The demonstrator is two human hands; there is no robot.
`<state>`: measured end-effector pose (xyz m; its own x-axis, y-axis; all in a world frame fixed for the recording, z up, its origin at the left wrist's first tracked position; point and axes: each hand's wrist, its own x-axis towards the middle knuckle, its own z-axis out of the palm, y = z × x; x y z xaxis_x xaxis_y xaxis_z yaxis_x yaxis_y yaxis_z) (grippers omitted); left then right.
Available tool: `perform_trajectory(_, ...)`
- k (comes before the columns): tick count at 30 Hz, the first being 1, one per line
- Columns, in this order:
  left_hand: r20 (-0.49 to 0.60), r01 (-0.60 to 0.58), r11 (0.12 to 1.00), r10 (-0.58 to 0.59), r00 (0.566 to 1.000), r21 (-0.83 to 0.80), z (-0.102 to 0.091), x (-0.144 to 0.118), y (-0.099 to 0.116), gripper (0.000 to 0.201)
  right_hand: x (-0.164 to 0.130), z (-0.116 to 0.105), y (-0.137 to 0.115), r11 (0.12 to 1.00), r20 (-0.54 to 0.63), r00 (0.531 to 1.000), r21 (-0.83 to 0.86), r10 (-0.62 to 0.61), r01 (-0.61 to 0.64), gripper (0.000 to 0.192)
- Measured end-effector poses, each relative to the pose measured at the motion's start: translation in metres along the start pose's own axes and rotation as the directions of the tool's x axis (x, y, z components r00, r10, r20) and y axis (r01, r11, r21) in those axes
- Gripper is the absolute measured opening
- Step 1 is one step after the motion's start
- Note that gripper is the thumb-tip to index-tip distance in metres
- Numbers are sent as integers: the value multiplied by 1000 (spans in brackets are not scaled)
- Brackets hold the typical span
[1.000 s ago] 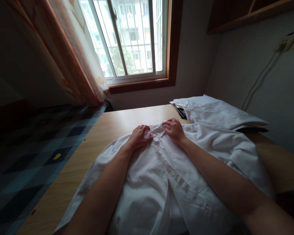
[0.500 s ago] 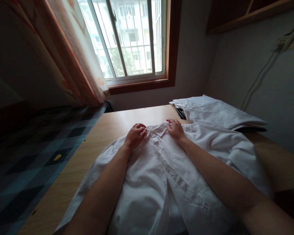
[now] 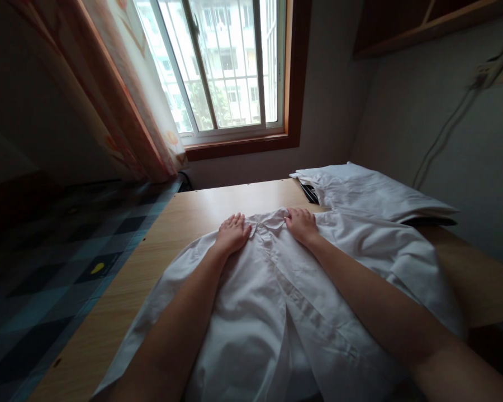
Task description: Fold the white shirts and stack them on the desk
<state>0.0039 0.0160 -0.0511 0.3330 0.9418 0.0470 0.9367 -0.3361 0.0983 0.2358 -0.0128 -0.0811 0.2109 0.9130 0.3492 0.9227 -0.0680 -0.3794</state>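
A white button-up shirt (image 3: 243, 312) lies front side up on a wooden table, its collar (image 3: 268, 219) at the far end and its lower part spread towards me. My left hand (image 3: 233, 231) rests flat on the shirt just left of the collar, fingers stretched forward. On the collar's other side lies my right hand (image 3: 302, 223), palm down with its fingers extended and its thumb by the collar tip. The button strip runs down between my forearms, and the lower front parts below it. My forearms cover parts of both sides.
Folded white clothes (image 3: 373, 190) with a dark edge lie at the table's back right. A dark checked surface (image 3: 92, 268) adjoins the wooden table (image 3: 151, 245) on the left. Behind are a barred window (image 3: 226, 72) and a curtain (image 3: 126, 100); a cord (image 3: 440, 134) hangs on the right wall.
My left hand has gone from curled fingers at the collar's left edge to lying flat beside it. The fingers of my right hand have flattened slightly in place.
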Motion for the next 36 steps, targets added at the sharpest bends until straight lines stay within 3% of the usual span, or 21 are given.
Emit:
perform_trajectory(3, 25, 25, 1000, -25, 999, 17, -4, -2, 4, 63, -4, -4, -4, 996, -32, 997, -40, -76, 75, 44)
perform_trajectory(5, 27, 33, 999, -34, 999, 20, -6, -3, 6, 63, -5, -8, -8, 980, -34, 980, -46, -194, 192, 45)
perform_trajectory(9, 32, 42, 999, -43, 999, 30, -6, -5, 8, 64, -8, -14, -17, 931, 159, 919, 3, -362, 366, 38)
perform_trajectory(13, 37, 83, 995, -85, 996, 59, -8, -10, 13, 66, -11, -14, -22, 951, 324, 900, 3, -293, 309, 52)
perform_trajectory(16, -41, 134, 981, -129, 991, 141, -12, -16, 20, 67, -12, -15, -24, 962, 374, 894, -19, -245, 272, 57)
perform_trajectory(19, -98, 77, 970, -56, 994, 231, -21, -22, 26, 64, -12, -16, -25, 965, 395, 889, -22, -230, 260, 58)
perform_trajectory(25, 67, -101, 976, 90, 994, 191, -26, -45, 28, 56, -11, -16, -26, 970, 415, 885, -26, -209, 242, 59)
perform_trajectory(30, 125, -86, 992, 75, 989, 87, -20, -64, 16, 56, -7, -14, -26, 969, 430, 878, -25, -210, 244, 59)
perform_trajectory(36, 88, -52, 997, 48, 995, 48, -14, -59, 6, 59, 10, -8, -28, 966, 448, 865, -14, -224, 258, 60)
